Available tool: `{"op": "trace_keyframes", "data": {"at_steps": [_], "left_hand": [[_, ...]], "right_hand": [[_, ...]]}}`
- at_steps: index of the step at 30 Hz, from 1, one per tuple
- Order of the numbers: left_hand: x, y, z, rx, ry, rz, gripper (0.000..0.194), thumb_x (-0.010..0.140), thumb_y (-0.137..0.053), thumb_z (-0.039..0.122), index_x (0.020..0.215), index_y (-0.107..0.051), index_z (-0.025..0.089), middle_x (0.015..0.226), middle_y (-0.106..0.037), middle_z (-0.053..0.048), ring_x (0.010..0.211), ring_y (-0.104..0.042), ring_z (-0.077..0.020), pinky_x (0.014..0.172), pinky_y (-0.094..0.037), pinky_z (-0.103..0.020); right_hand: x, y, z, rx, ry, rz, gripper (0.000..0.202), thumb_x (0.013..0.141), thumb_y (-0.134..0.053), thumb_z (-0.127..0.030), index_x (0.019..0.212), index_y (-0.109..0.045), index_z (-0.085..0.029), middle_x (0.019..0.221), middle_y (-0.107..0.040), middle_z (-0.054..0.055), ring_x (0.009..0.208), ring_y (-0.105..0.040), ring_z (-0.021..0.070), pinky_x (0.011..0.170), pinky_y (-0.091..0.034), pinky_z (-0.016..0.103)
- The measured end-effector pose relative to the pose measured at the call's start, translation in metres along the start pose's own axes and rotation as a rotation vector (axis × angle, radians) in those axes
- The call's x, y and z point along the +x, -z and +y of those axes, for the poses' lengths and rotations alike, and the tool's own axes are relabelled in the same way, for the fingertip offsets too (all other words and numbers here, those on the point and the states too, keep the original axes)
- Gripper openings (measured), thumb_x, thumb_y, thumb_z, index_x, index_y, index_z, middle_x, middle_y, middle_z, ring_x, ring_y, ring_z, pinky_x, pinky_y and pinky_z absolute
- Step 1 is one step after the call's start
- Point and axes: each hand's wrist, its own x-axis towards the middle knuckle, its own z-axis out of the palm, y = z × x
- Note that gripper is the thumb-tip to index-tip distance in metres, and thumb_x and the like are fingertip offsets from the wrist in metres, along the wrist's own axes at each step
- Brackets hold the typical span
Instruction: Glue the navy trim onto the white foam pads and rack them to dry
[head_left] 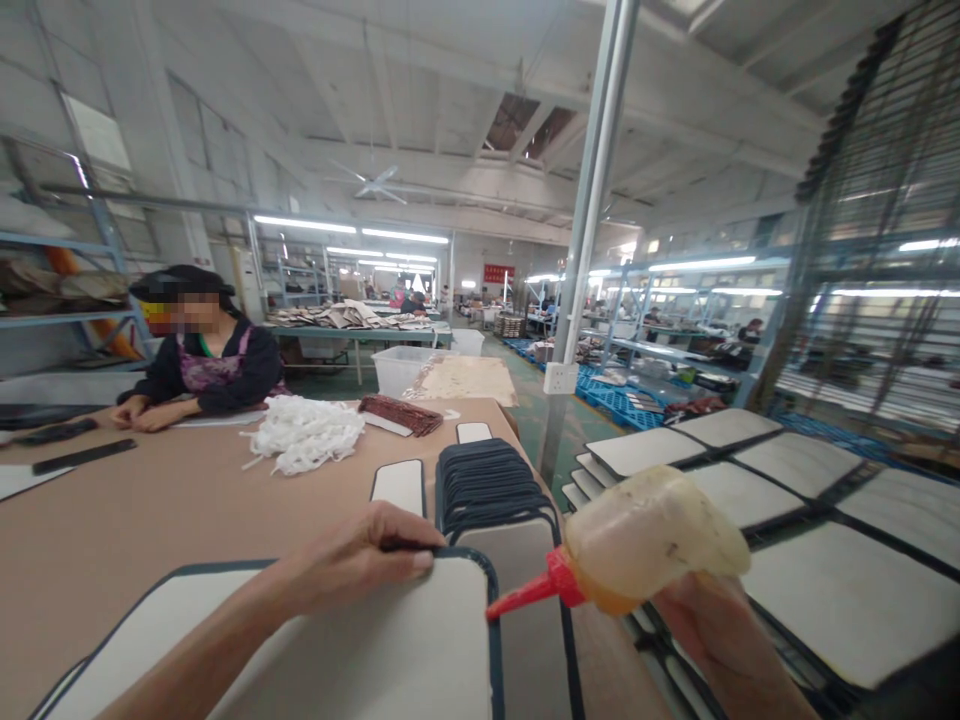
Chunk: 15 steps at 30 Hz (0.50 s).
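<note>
My left hand (375, 550) pinches the top edge of a pale panel (405, 640) with a dark border. In my right hand (701, 600) is a translucent squeeze bottle (652, 535) with yellowish liquid, tilted down to the left. Its red nozzle (525, 598) has its tip on the panel's dark right border. Another pale panel (172, 620) lies beneath at the left. Just beyond the held panel is a stack of dark-edged panels (491, 480), and a small pale panel (400, 488) lies beside it.
White strips (306, 432) lie piled on the brown table (225, 510), near a reddish-brown bundle (401, 415). A person (214, 350) sits at the left with hands on the table. At the right stand stacked pale panels (847, 590); a metal post (589, 220) rises beyond the table edge.
</note>
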Motion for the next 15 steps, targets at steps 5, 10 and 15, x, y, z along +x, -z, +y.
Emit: {"op": "trace_keyframes", "data": {"at_steps": [5, 10, 15], "left_hand": [[0.003, 0.002, -0.008, -0.022, -0.005, 0.022, 0.035, 0.081, -0.055, 0.043, 0.084, -0.069, 0.011, 0.059, -0.037, 0.004, 0.057, -0.028, -0.0097, 0.051, -0.019, -0.024], [0.006, 0.005, -0.015, -0.094, -0.016, 0.016, 0.035, 0.081, -0.057, 0.042, 0.087, -0.070, 0.010, 0.061, -0.040, 0.003, 0.057, -0.030, -0.0089, 0.051, -0.019, -0.024], [0.006, 0.008, -0.016, -0.123, -0.008, 0.034, 0.034, 0.081, -0.058, 0.041, 0.089, -0.072, 0.011, 0.058, -0.041, 0.004, 0.054, -0.027, -0.0083, 0.050, -0.021, -0.023]], "right_hand": [[-0.004, -0.004, 0.003, 0.074, -0.009, 0.031, 0.064, 0.056, -0.086, -0.035, 0.116, -0.063, -0.031, 0.105, -0.072, 0.007, 0.103, -0.063, 0.0343, 0.088, -0.051, 0.051], [-0.007, -0.005, 0.004, 0.107, -0.035, 0.007, 0.052, 0.058, -0.085, -0.030, 0.107, -0.068, -0.032, 0.102, -0.073, 0.006, 0.105, -0.062, 0.0346, 0.091, -0.049, 0.051], [-0.010, -0.002, 0.007, 0.093, -0.091, 0.055, 0.049, 0.057, -0.085, -0.034, 0.103, -0.070, -0.031, 0.104, -0.072, 0.006, 0.110, -0.060, 0.0338, 0.097, -0.046, 0.050]]}}
